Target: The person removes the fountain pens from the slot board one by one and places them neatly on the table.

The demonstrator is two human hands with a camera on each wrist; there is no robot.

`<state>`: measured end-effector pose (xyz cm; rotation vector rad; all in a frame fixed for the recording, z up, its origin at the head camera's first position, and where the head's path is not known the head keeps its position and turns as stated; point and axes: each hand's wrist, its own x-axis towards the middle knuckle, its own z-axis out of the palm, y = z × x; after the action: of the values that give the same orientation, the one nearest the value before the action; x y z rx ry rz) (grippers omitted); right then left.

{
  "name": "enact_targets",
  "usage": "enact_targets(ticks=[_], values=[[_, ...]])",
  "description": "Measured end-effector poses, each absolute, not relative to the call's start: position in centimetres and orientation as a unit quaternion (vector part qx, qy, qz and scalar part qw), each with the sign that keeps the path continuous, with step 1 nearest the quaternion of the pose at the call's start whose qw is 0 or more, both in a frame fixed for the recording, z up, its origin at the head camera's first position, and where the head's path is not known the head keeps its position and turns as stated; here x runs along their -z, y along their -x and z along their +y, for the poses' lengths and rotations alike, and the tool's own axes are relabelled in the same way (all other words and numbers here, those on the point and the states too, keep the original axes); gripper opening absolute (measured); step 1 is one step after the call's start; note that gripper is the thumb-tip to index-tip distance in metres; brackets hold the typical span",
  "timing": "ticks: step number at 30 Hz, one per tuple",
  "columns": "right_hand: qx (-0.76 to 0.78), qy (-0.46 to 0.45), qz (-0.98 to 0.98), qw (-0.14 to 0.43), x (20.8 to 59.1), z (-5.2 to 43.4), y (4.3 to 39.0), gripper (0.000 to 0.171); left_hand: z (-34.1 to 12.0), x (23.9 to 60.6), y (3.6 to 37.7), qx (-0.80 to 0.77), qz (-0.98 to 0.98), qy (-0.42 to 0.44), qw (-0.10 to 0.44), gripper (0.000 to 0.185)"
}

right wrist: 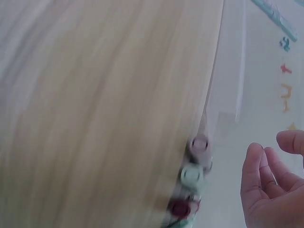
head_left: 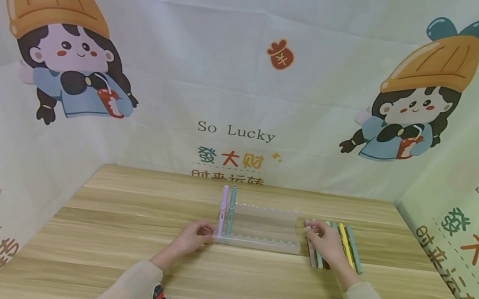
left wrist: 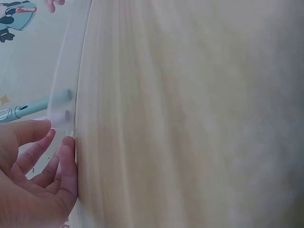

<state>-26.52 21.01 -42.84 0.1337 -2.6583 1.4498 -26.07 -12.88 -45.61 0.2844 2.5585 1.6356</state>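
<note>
A clear plastic pen rack with scalloped edges lies on the table, holding a lilac pen and a teal pen side by side at its left end. My left hand grips the rack's near left corner, thumb and curled fingertips at its end in the left wrist view. Over a row of loose pens to the right of the rack is my right hand. Its fingertips are near the far end of a mauve pen; thumb and fingers stand apart in the right wrist view, with nothing visible between them.
Beside the mauve pen lie a pale green pen, a dark red pen, a yellow pen and a teal-blue pen, partly covered by the right hand. Printed cloth hangs round the wooden table.
</note>
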Motion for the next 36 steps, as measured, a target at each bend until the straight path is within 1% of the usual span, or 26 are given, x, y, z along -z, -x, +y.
enact_targets(ticks=[9, 16, 21, 26, 36], values=[[-0.483, -0.059, -0.871, 0.065, 42.8, 18.5, 26.5, 0.024, -12.9, 45.6, 26.2, -0.531, 0.841, -0.092, 0.048, 0.015], [-0.506, -0.061, -0.859, 0.046, 42.8, 16.9, 26.8, 0.024, -12.8, 45.7, 26.3, -0.530, 0.842, -0.092, 0.043, 0.014], [-0.525, -0.080, -0.845, 0.055, 42.5, 15.6, 26.9, 0.023, -12.8, 45.7, 26.3, -0.533, 0.840, -0.099, 0.042, 0.014], [-0.537, -0.105, -0.834, 0.067, 42.4, 14.3, 27.1, 0.027, -12.9, 45.9, 26.4, -0.536, 0.837, -0.104, 0.041, 0.014], [-0.580, -0.121, -0.804, 0.050, 42.9, 11.5, 27.5, 0.030, -13.0, 45.9, 26.3, -0.533, 0.838, -0.107, 0.040, 0.014]])
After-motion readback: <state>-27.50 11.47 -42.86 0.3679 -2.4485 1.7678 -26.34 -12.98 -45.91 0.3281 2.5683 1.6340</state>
